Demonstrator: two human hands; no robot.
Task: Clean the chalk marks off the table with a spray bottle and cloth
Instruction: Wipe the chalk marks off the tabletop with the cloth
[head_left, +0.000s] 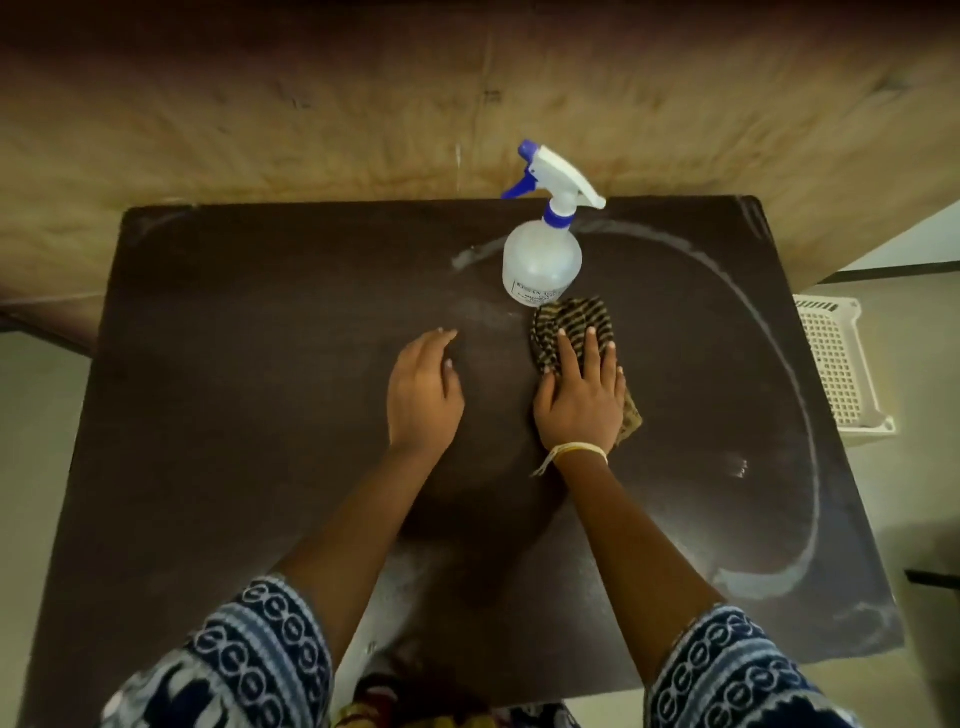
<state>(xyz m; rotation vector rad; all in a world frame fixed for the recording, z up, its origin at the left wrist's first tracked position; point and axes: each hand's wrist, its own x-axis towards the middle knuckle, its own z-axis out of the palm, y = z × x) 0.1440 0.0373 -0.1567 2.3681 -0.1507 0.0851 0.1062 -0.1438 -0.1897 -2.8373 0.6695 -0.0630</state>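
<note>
The cloth (576, 332), striped dark and tan, lies flat on the tabletop (260, 415) just in front of the spray bottle (543, 260), nearly touching its base. It looks soft, limp and light, likely to bunch and slide unless pressed from above, so a flat palm over its middle seems the best hold for wiping. The right hand (582, 400) lies on it with fingers straight and spread, pressing it down. The left hand (423, 389) rests on the bare tabletop left of the cloth, fingers relaxed, holding nothing. The spray bottle stands upright behind the cloth; its translucent body looks light and rigid, probably slick if wet, and the narrow neck under the trigger seems the natural place to grip it. One chalk arc (779, 374) curves from behind the bottle round the cloth's right side toward the near edge. A white perforated basket (836, 364) sits beyond the tabletop's right edge. Count: one cloth, one bottle, one basket, two hands.
</note>
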